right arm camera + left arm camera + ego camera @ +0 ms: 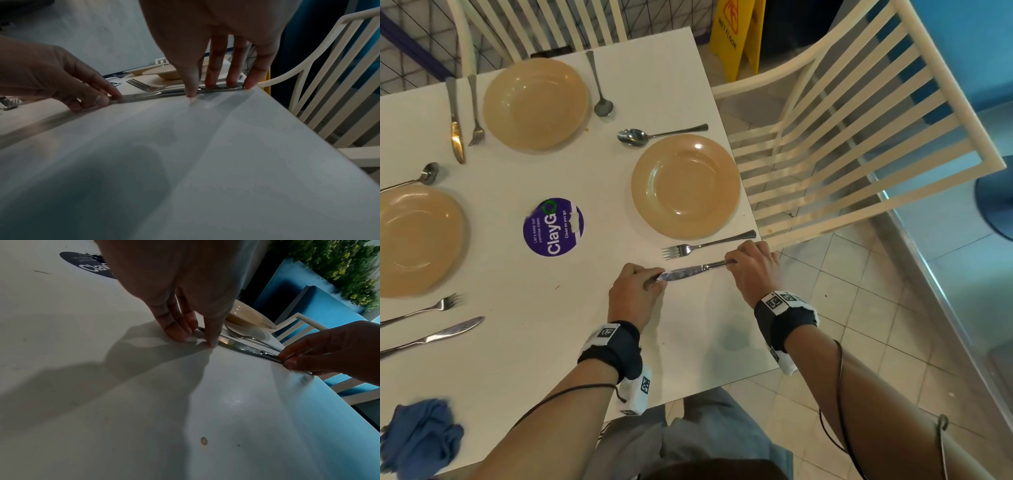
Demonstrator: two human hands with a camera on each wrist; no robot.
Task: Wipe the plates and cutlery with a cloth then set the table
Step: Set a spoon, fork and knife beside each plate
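Near edge of white table (pixel 688 356): bare top between the blue cloth (pixel 419 442) at the left corner and the right edge, open to a reach; both hands, left hand (pixel 635 294) and right hand (pixel 751 270), lie across it at either end of a knife (pixel 693 270). Beyond the knife: fork (pixel 705 245) just beside it, then plate (pixel 686 185), a narrow strip between; spoon (pixel 654 134) past the plate. Centre: flat purple sticker (pixel 553 226), bare top around it; right side closed by white slatted chair (pixel 859 130) close against the table edge.

We see left hand (pixel 185 293) pinching knife (pixel 242 346) tip on table (pixel 144 402) — right hand (pixel 333 350) pinching handle, fork (pixel 238 335) just behind.
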